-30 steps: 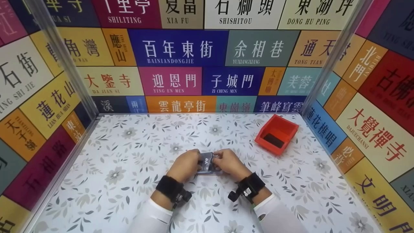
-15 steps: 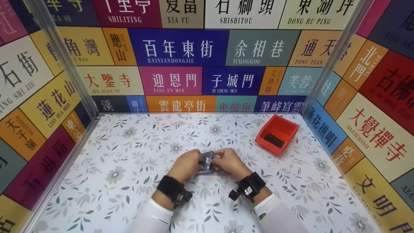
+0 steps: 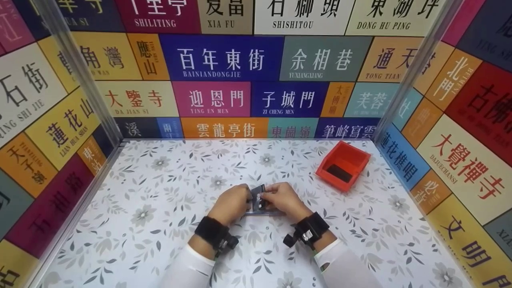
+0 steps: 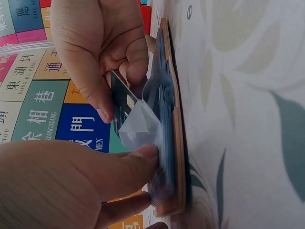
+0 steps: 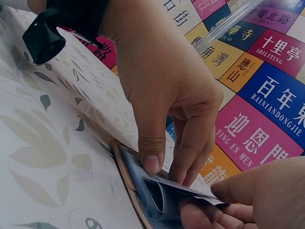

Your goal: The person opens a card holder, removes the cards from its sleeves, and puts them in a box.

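Left hand (image 3: 233, 203) pinched clear sleeve (image 4: 143, 123) | right hand (image 3: 282, 199) pinched card (image 4: 123, 101) | well inside tabletop's (image 3: 176, 176) back edge | seemingly mid-sleeving, in or out unclear | next likely needed: sleeve steady, card straight

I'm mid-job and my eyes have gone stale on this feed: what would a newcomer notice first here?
Probably the wall panels, multicoloured blocks with large characters filling the background behind the tabletop. Next, likely the red bin, vivid against the white floral surface, toward its far right corner. Then, near the middle, the left hand pinches a clear sleeve while the right hand holds a dark card.
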Available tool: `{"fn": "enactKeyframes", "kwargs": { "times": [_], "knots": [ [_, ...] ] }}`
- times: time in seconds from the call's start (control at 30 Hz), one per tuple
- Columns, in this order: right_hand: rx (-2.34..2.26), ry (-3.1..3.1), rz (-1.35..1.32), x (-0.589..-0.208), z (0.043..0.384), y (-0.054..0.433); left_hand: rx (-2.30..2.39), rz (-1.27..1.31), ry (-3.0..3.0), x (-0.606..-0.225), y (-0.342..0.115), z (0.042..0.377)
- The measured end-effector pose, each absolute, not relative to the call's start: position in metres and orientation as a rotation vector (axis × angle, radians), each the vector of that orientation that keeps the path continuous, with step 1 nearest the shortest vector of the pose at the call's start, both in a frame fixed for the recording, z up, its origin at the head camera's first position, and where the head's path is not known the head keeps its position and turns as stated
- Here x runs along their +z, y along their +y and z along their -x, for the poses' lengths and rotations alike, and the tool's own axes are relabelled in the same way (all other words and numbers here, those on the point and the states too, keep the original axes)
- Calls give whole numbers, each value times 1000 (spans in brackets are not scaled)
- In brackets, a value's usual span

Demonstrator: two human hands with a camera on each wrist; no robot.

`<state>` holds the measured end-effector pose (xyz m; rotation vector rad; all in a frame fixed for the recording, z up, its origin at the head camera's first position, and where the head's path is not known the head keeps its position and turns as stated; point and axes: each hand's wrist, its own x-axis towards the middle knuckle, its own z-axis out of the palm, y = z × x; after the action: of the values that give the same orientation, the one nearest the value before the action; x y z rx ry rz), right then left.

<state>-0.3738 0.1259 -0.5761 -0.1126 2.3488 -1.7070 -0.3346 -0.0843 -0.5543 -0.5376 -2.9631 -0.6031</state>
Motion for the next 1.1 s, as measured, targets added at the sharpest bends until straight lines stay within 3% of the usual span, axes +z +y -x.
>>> {"fn": "enactKeyframes", "kwargs": {
  "times": [0.47,1.1],
  "knots": [
    [-1553,2546,21,-552,381,146,-617,518,-2960,-554,-84,334],
    [-1300,3072,-21,-503,402,242,-611,560,-2966,-554,-85,334]
  ]
}}
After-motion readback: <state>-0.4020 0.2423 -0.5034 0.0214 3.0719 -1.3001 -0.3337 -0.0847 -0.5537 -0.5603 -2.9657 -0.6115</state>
